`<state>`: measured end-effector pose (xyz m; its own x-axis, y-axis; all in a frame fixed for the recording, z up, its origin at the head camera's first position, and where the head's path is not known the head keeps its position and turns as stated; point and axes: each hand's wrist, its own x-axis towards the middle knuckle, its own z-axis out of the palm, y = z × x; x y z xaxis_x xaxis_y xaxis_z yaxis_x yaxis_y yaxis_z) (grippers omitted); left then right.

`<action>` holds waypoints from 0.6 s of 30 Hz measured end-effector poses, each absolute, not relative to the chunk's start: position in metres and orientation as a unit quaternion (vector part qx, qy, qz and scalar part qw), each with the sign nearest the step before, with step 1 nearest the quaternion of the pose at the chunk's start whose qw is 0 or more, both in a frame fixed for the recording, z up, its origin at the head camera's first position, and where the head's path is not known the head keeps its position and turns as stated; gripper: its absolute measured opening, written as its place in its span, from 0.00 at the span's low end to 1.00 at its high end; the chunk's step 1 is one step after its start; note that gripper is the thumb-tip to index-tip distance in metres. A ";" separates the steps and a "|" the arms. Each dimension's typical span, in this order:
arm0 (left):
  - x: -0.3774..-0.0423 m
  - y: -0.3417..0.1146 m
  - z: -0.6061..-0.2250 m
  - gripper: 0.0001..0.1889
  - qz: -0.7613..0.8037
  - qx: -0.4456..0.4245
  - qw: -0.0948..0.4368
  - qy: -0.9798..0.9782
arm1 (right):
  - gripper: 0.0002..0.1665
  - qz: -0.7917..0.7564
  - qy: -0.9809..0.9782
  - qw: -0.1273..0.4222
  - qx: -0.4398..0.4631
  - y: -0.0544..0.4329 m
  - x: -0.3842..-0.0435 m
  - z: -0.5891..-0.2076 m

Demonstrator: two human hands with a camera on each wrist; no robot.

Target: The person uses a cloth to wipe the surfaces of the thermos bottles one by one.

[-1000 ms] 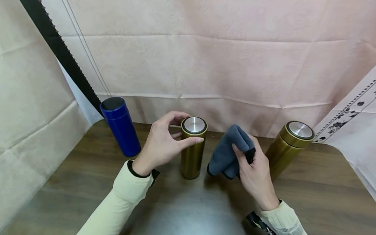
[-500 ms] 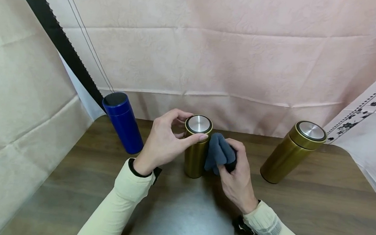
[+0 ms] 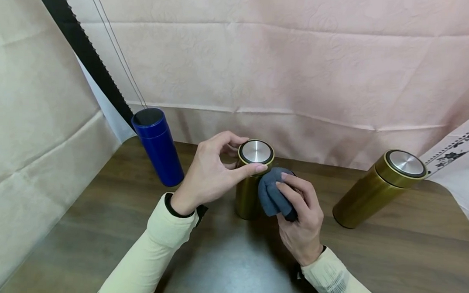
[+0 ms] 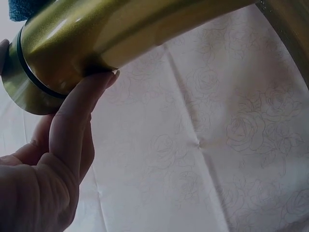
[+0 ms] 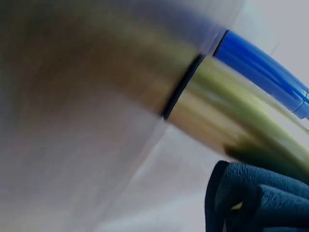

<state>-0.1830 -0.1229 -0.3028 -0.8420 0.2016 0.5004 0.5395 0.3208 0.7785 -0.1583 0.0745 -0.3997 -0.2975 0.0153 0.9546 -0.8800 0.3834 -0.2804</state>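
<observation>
A gold thermos flask (image 3: 248, 197) with a silver-topped lid stands upright at the middle of the table. My left hand (image 3: 218, 167) grips it around the lid, thumb in front and fingers behind; the left wrist view shows fingertips on the gold body (image 4: 96, 38) just past the lid seam. In my right hand (image 3: 302, 219) is a folded blue-grey cloth (image 3: 275, 192), pinched between fingers and thumb and held against the flask's right side. The right wrist view shows the cloth (image 5: 260, 193) right beside the gold flask (image 5: 227, 106); the right fingers are hidden there.
A blue flask (image 3: 159, 150) with a dark top stands at the left rear of the wooden table (image 3: 77, 227). Another gold flask (image 3: 374, 192) stands to the right. Pale cloth (image 3: 300, 70) hangs behind the table, and a black strip (image 3: 85, 48) runs down the left corner.
My right hand has come left, bringing the cloth from beside the right-hand gold flask to the middle one, and its fingers have turned over the cloth. The left hand keeps its hold.
</observation>
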 end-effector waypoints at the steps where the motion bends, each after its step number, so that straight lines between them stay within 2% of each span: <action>1: -0.183 -0.123 -0.303 0.24 -0.533 -0.232 0.158 -0.798 | 0.09 0.431 -0.665 0.509 0.337 0.075 -0.159 -0.398; 4: -0.184 -0.123 -0.302 0.23 -0.526 -0.230 0.160 -0.803 | 0.10 0.343 -0.676 0.525 0.387 0.081 -0.158 -0.393; 6: -0.185 -0.122 -0.302 0.24 -0.522 -0.232 0.161 -0.805 | 0.12 0.273 -0.696 0.516 0.418 0.089 -0.156 -0.389; 12: -0.184 -0.124 -0.300 0.24 -0.509 -0.237 0.170 -0.810 | 0.19 0.134 -0.753 0.421 0.488 0.102 -0.151 -0.379; 18: -0.185 -0.123 -0.301 0.23 -0.502 -0.227 0.169 -0.817 | 0.15 0.037 -0.796 0.324 0.510 0.103 -0.148 -0.386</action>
<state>-0.1849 -0.1233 -0.3008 -0.8393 0.2012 0.5051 0.5415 0.3918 0.7438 -0.1481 0.1031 -0.3856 -0.2693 -0.7883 0.5533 -0.8359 0.4766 0.2722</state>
